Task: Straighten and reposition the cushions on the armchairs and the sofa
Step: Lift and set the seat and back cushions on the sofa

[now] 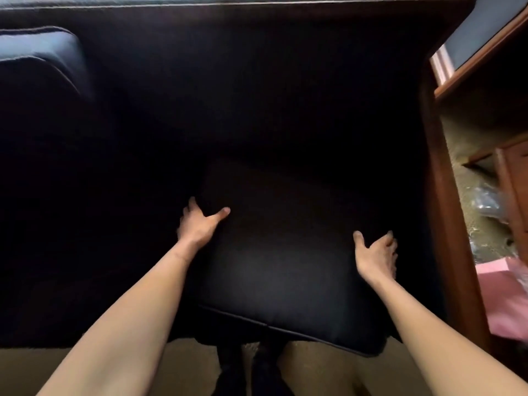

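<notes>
A large dark square cushion lies tilted on the dark sofa, its near piped edge hanging past the seat front. My left hand holds the cushion's left side, thumb on top and fingers curled around the edge. On the right side, my right hand grips in the same way. A second dark cushion leans against the sofa back at the far left.
The sofa's wooden arm frame runs down the right. Beyond it stand wooden furniture, a clear plastic bag and a pink sheet on tan carpet. My dark shoes show below the cushion.
</notes>
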`<state>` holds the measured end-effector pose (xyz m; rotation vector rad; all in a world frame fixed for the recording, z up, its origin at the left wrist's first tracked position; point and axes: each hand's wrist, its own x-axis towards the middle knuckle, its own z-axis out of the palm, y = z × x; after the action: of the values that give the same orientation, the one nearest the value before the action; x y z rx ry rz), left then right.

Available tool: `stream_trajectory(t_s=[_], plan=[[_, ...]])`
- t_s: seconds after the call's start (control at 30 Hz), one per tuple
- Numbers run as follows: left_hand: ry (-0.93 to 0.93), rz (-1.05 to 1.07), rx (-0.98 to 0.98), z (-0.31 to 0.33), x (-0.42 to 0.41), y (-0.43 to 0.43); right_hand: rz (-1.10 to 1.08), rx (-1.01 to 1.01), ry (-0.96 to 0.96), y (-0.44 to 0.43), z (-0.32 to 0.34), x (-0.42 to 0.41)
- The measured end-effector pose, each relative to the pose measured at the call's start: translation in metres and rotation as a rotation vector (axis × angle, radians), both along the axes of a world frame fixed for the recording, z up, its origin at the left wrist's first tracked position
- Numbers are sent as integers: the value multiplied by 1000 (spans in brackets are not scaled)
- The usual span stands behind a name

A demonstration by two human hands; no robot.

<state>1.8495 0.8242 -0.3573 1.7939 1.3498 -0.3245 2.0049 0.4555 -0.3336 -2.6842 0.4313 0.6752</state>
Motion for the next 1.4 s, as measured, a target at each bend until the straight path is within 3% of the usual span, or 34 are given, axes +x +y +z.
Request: stream_trajectory(t_s=[0.13, 0.43, 0.7, 0.97, 1.1, 1.17, 1.23, 1.3, 1.4], plan=[[-5, 174, -42, -12, 9, 7, -148, 11, -65, 7, -14, 8], [-25, 195, 153, 14, -24, -13, -250, 72, -226, 15, -10, -19], [-308, 409, 162, 98, -69, 14, -176, 318, -416, 59, 59, -52], [-909, 698, -251, 204, -141, 64, -188, 681, -489, 108, 156, -88], [-824, 751, -397, 211, -186, 72, -123, 714, -273, 100, 153, -130], [-742, 690, -417, 215, -199, 74, -136, 756, -278, 92, 154, -145], [-662, 685, -307, 223, -199, 80, -107, 749, -307, 85, 164, -148], [-594, 617, -58, 231, -197, 86, 35, 673, -405, 78, 178, -147], [-486, 312, 278, 240, -189, 89, 381, 368, -619, 84, 194, -134]])
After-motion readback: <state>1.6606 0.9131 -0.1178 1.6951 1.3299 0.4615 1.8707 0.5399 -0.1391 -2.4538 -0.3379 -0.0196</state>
